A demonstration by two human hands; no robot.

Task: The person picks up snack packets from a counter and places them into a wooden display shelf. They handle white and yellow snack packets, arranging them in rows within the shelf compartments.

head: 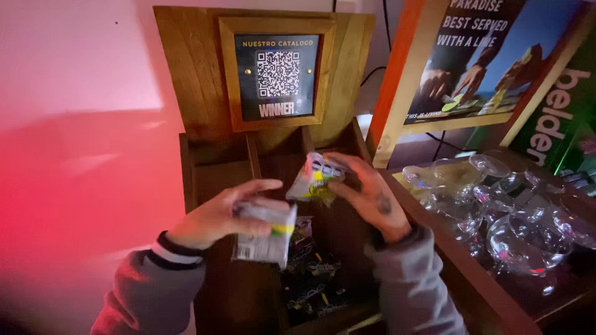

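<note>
My left hand grips a small stack of flat silver-white packets with a yellow stripe, held over the wooden display box. My right hand holds up another small packet, white with yellow and dark print, just above the box's middle compartment. Several dark packets lie in the bottom of that compartment. Both sleeves are grey.
The box has a tall wooden back panel with a framed dark sign bearing a square code. To the right, upturned clear glasses crowd a dark counter. A framed poster leans behind them. A pink-lit wall is on the left.
</note>
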